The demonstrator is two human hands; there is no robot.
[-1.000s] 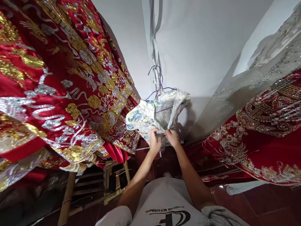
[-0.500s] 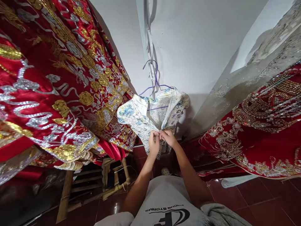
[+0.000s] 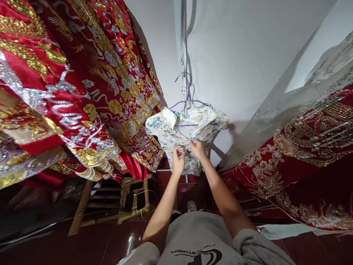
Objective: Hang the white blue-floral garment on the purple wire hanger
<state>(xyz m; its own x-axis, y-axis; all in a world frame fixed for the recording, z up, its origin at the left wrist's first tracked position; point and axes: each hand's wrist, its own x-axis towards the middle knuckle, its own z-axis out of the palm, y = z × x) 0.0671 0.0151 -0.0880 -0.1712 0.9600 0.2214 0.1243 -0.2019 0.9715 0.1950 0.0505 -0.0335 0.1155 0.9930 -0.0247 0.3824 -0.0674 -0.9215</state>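
Observation:
A small white garment (image 3: 165, 129) with blue and green flower print hangs on a purple wire hanger (image 3: 188, 96) hooked to a white strip on the wall. Both my hands are at its front, just below the collar. My left hand (image 3: 178, 161) has its fingers curled and pinched on the cloth. My right hand (image 3: 197, 148) pinches the fabric edge right beside it. The garment's two front halves lie nearly together between my hands.
A heavy red garment (image 3: 68, 84) with gold and silver embroidery hangs close on the left. Another red beaded one (image 3: 309, 154) and a pale sequinned fabric (image 3: 298, 106) hang on the right. A wooden stool frame (image 3: 110, 202) stands on the dark red tile floor (image 3: 116, 243) below left.
The garment's front, which gaped wide open a second ago, has been drawn together and now hangs flatter. My hands have stayed pinched on its front, shifting a little upward.

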